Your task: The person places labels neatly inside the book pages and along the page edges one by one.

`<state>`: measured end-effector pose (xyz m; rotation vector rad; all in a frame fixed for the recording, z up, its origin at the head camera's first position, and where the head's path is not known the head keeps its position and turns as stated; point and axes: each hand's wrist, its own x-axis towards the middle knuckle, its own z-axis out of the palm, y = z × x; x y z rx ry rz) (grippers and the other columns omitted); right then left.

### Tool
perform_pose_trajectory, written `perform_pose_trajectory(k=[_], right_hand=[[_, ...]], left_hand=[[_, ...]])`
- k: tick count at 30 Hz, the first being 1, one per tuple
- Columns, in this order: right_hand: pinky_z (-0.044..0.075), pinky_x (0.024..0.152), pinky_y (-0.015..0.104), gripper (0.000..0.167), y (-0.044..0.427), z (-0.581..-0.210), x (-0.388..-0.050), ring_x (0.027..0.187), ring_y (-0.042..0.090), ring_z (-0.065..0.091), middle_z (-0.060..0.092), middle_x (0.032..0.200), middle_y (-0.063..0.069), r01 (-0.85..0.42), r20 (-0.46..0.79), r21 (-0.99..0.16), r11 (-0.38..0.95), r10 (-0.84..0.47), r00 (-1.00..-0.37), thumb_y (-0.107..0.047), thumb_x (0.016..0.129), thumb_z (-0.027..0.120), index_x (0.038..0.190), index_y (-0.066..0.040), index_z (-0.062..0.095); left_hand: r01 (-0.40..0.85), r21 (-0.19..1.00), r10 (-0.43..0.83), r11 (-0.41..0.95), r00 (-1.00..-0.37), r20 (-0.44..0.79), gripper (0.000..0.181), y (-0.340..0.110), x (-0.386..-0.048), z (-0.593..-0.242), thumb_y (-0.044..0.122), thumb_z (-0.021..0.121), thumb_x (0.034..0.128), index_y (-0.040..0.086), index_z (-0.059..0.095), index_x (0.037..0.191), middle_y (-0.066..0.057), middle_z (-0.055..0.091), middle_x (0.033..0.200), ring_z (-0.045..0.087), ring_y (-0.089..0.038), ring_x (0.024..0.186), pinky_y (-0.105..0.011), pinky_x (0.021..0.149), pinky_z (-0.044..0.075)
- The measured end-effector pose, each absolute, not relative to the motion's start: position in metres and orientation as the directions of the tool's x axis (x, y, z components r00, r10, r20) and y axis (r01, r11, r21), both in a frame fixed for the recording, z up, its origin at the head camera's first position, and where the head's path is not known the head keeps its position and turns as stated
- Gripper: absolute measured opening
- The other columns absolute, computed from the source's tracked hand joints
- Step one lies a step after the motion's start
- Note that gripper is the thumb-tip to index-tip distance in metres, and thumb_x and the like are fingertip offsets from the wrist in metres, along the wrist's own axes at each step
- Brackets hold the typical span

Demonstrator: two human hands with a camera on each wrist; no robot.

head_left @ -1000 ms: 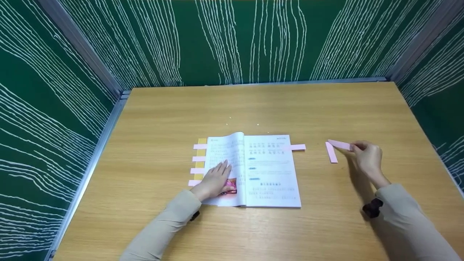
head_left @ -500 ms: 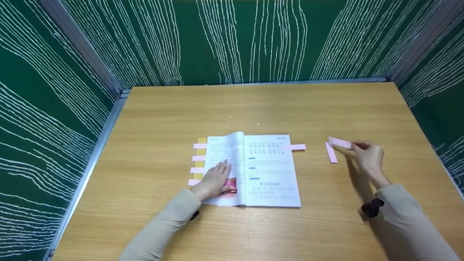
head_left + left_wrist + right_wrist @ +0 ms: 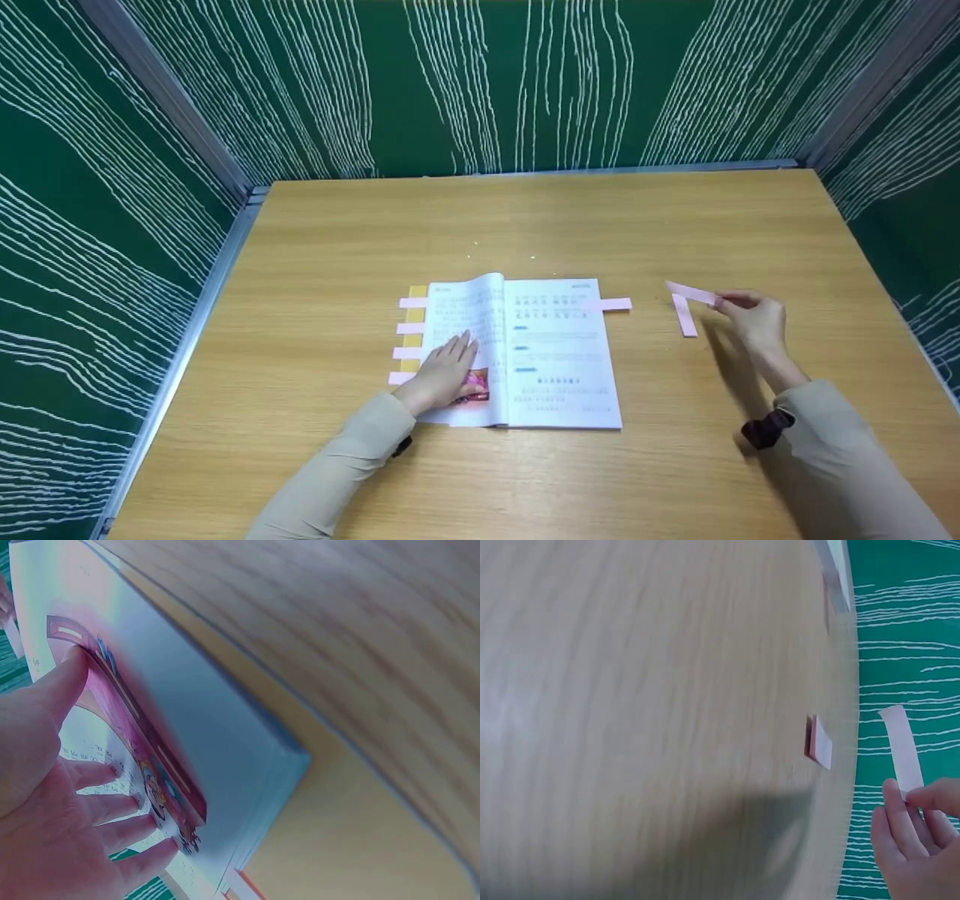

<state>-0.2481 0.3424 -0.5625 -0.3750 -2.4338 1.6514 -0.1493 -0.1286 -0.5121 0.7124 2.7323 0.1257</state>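
Note:
An open book (image 3: 562,352) lies on the table, its left page bulging up near the spine. My left hand (image 3: 442,375) rests on that page with fingers extended, partly over a colour picture (image 3: 142,727). Right of the book, my right hand (image 3: 759,322) pinches one end of a pink sticky strip (image 3: 691,292) between thumb and fingertips. The strip's free end points left, above a small pink pad of strips (image 3: 685,319) on the table. One pink strip (image 3: 618,304) sticks out from the right page, and several pink tabs (image 3: 411,328) project along the left edge.
A yellow cover edge (image 3: 413,341) shows under the left pages. Small white scraps (image 3: 533,257) lie behind the book on the wooden table (image 3: 337,240). Green panels (image 3: 420,90) with white wavy lines surround the table's back and sides.
The pink strip in my right hand has lifted off the pad and shifted slightly left. My left hand stays in place on the page.

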Motion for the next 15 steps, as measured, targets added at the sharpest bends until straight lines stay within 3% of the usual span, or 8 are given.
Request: perform_pose_trajectory(k=[3, 10, 15], right_hand=[[0.049, 0.062, 0.013, 0.006, 0.345, -0.569, -0.251, 0.067, 0.002, 0.063, 0.065, 0.069, -0.014, 0.092, -0.038, -0.978, 0.188, 0.271, -0.962, -0.014, 0.077, 0.068, 0.083, -0.014, 0.070], [0.049, 0.068, 0.015, 0.021, 0.336, -0.568, -0.246, 0.074, 0.005, 0.064, 0.068, 0.076, -0.007, 0.033, -0.025, -0.999, 0.038, 0.195, -0.980, -0.018, 0.074, 0.070, 0.090, -0.004, 0.068], [0.050, 0.069, 0.019, 0.019, 0.329, -0.568, -0.244, 0.074, 0.010, 0.065, 0.068, 0.078, 0.001, -0.012, -0.003, -0.996, -0.086, 0.168, -0.986, -0.010, 0.074, 0.070, 0.089, 0.001, 0.066]], left_hand=[[0.456, 0.168, 0.486, 0.874, -0.827, -0.283, 0.071, -0.129, -0.149, -0.512, 0.040, 0.048, 0.0876, -0.001, 0.021, 0.139, -0.021, 0.015, 0.144, 0.016, -0.033, 0.131, -0.043, 0.105, 0.020], [0.449, 0.164, 0.478, 0.878, -0.827, -0.297, 0.071, -0.129, -0.150, -0.511, 0.040, 0.047, 0.0882, 0.000, 0.019, 0.139, -0.020, 0.013, 0.145, 0.015, -0.033, 0.132, -0.043, 0.106, 0.019], [0.456, 0.175, 0.488, 0.873, -0.826, -0.281, 0.072, -0.130, -0.150, -0.512, 0.041, 0.048, 0.0873, -0.001, 0.020, 0.139, -0.021, 0.014, 0.144, 0.017, -0.034, 0.131, -0.044, 0.104, 0.021]])
